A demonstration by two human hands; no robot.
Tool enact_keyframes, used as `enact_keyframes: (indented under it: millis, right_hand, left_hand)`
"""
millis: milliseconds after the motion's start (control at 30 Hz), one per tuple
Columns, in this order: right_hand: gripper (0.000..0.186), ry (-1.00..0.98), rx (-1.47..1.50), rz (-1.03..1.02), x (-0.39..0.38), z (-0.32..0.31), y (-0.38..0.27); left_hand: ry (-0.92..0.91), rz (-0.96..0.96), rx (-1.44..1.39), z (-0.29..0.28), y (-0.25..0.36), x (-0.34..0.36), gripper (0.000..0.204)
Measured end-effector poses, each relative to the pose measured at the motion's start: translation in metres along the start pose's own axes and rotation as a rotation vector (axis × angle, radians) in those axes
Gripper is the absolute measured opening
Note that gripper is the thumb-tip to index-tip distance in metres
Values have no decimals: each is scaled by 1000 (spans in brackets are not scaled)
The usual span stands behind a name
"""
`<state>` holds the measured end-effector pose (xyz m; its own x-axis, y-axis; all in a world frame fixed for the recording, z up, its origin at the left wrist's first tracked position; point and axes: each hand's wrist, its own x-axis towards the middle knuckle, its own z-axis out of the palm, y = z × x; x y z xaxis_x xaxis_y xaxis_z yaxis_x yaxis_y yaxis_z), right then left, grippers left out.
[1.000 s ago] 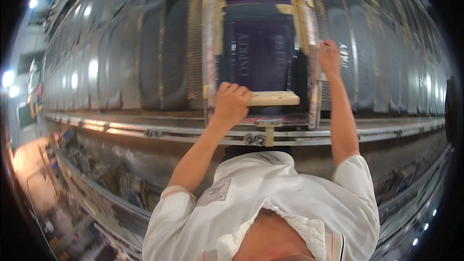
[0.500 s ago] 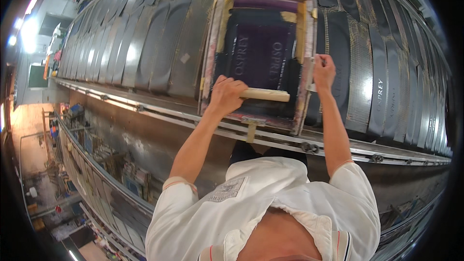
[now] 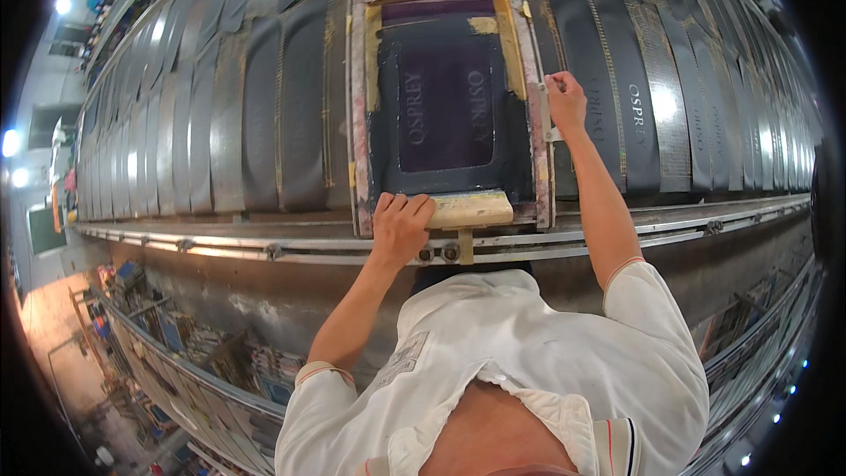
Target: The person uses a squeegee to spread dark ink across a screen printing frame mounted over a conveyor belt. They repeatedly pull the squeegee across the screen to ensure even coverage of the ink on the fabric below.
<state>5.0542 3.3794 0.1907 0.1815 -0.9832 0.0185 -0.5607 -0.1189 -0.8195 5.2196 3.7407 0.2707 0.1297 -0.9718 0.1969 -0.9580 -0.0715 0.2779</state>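
My left hand (image 3: 403,222) grips a pale wooden squeegee (image 3: 471,209), which lies crosswise along the near end of a rectangular screen frame (image 3: 358,115). The frame has stained edges, yellow tape, a dark inked border and a purple mesh window (image 3: 445,123) with faint lettering. At the frame's right side, my right hand (image 3: 566,99) has its fingers curled round a small metal side fitting (image 3: 551,133); the fingertips are partly hidden.
A long bench carries rows of dark flat panels (image 3: 260,106), some lettered or stitched, either side of the frame. A metal rail (image 3: 220,243) with rollers runs along its near edge. Behind me are racks (image 3: 238,352) of stacked boards; lights shine at the far left.
My left hand and the squeegee have moved toward me, down to the frame's near end, uncovering more of the purple window. My right hand stays at the frame's side. The camera view has shifted.
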Motion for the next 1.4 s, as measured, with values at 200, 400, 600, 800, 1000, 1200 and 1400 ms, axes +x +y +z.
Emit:
enact_keyframes:
  millis: [200,400,600,800,1000,1200,1400]
  right_hand:
    - [25,-160,-214,48,9,-18,-15]
    - [28,-430,-192,-284,48,-30,-74]
    - [34,-708,-239,-620,91,21,-148]
    - [33,-765,-629,-650,115,74,-159]
    - [30,-761,-498,-603,61,55,-132]
    - [22,-757,-537,-710,-88,0,-94]
    - [21,-725,-419,-676,-126,-16,-92]
  left_hand:
    - [41,49,39,5,-55,87,44]
    - [52,58,5,13,-117,204,39]
    - [-99,-29,-135,-4,-147,273,21]
    - [-279,-127,-121,0,-168,314,32]
    - [-271,-147,-116,5,-143,263,29]
    - [-181,-28,-116,-1,-65,110,24]
    - [-130,-38,-163,-5,-47,73,21]
